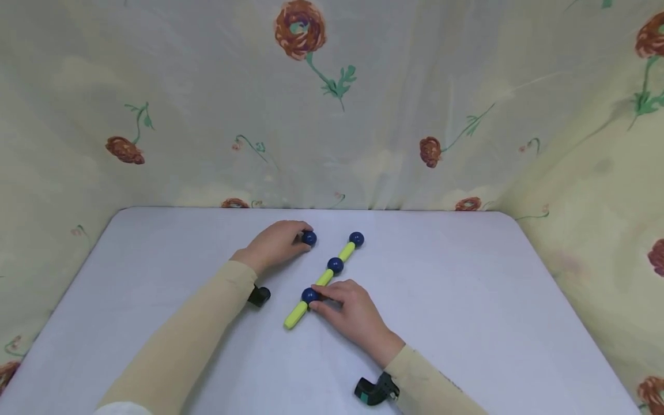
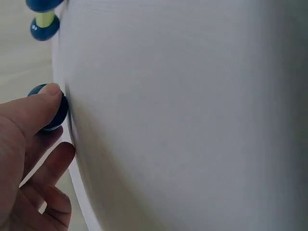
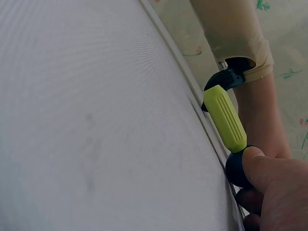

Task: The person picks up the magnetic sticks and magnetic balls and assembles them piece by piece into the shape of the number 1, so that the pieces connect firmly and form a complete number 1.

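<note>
A chain of yellow-green rods and dark blue balls lies slantwise on the table in the head view. My right hand (image 1: pixel 358 317) pinches its nearest blue ball (image 1: pixel 310 295) between thumb and fingers. From that ball the end rod (image 1: pixel 295 316) points toward me; in the right wrist view this ribbed rod (image 3: pixel 225 118) sticks out past my thumb. Farther up are a middle ball (image 1: pixel 335 265) and a far ball (image 1: pixel 356 239), joined by rods. To the left of the chain, my left hand (image 1: pixel 277 245) pinches a separate blue ball (image 1: pixel 309 238), also gripped in the left wrist view.
A white-covered table (image 1: pixel 467 300) extends around both hands. Behind it hangs a flowered curtain (image 1: pixel 384 115), close to the far edge. Black wrist devices (image 1: pixel 376 390) sit under both sleeves, near the tabletop.
</note>
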The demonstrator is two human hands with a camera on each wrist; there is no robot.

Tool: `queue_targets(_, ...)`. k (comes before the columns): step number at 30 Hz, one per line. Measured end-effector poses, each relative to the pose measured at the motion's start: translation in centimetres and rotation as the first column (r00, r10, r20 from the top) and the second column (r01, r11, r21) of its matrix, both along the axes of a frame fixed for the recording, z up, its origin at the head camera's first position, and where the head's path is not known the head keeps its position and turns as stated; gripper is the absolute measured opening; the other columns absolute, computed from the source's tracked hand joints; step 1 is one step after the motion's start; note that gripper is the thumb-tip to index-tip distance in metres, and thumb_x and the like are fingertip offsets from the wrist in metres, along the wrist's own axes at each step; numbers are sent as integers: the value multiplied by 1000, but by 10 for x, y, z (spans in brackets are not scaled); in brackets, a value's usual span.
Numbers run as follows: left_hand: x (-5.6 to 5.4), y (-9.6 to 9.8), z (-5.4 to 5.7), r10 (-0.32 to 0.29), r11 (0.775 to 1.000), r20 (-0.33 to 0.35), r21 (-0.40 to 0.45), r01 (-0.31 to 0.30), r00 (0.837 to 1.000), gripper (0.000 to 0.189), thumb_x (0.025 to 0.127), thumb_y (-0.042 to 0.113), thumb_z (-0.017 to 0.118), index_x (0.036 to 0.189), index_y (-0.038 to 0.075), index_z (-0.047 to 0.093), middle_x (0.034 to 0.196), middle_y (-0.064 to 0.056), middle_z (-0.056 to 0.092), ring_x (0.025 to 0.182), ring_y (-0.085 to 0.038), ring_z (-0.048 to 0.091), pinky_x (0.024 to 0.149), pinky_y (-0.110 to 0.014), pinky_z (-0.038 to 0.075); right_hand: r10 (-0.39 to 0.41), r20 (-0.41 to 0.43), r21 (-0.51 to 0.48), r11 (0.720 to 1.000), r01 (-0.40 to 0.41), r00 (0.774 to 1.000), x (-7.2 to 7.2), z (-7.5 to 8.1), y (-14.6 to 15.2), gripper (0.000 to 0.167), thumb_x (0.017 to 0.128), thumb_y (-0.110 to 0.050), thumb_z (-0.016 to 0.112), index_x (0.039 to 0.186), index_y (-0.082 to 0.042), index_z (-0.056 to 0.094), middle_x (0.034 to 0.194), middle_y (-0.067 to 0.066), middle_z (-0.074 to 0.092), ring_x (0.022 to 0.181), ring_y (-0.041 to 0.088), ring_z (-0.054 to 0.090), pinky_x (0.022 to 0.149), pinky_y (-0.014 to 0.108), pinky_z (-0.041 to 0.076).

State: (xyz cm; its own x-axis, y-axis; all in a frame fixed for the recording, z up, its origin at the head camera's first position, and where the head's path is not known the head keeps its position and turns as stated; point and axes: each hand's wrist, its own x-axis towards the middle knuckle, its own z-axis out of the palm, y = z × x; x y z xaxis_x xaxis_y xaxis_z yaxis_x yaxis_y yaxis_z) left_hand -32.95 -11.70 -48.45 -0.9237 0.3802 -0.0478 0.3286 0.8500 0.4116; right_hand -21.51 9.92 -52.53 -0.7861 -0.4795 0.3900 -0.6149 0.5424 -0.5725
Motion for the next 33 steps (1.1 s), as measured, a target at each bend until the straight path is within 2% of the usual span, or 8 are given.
queue_targets(6,8,-10,0,42,994,11,101,-42,999,46,90,32,75,130,14,63,118,-2,67,101,-17,63,90,-37,50,-1,17,13,1000,1,1000,1,3,1,35,89,-35,75,119,-19,73,104,-10,72,91,5,59,76,26,48)
queue_targets(10,21,-18,-1,68,987,-6,146,-67,998,47,89,32,75,131,14,63,114,-1,68,97,-16,62,85,-37,51,-2,15,24,1000,2,1000,1,3,1,35,90,-36,74,120,-19,73,104,-9,72,92,6,59,76,27,48)
queue_targets(15,40,-29,-1,96,969,-1,230,-93,995,47,90,30,74,134,18,61,118,-2,64,96,-17,62,84,-38,52,-5,16,32,999,4,1000,1,2,1,36,89,-37,74,121,-20,73,103,-10,72,92,5,59,76,26,48)
queue_targets(19,53,-39,-3,107,938,28,328,-110,994,43,89,27,76,130,20,65,118,-4,61,98,-20,64,85,-39,53,-6,28,34,999,5,1000,1,3,2,36,89,-38,74,121,-21,73,103,-11,72,93,4,58,76,26,48)
queue_targets(22,62,-46,-7,127,910,95,386,-154,987,42,88,27,78,128,21,66,122,-6,59,101,-23,64,87,-39,53,-9,41,38,999,8,999,2,4,2,36,90,-39,73,121,-21,72,105,-11,71,94,3,58,77,26,48)
queue_targets(26,75,-50,-9,172,855,210,454,-252,962,43,88,25,78,129,21,65,130,-7,56,105,-25,63,86,-38,54,-14,52,28,1000,13,999,2,5,2,36,89,-38,74,121,-21,73,105,-11,71,95,3,58,78,26,49)
queue_targets(29,88,-54,-8,213,819,269,476,-321,939,44,88,24,78,130,20,65,131,-8,56,102,-23,63,81,-35,55,-13,52,17,1000,12,999,2,5,2,36,89,-38,75,121,-21,72,105,-12,71,95,4,59,79,26,49)
queue_targets(33,105,-62,-9,239,797,298,483,-362,924,47,88,26,77,132,19,63,133,-10,57,100,-22,63,78,-31,56,-13,38,3,1000,13,999,2,4,2,36,89,-37,75,121,-21,73,103,-12,72,95,4,59,79,26,49)
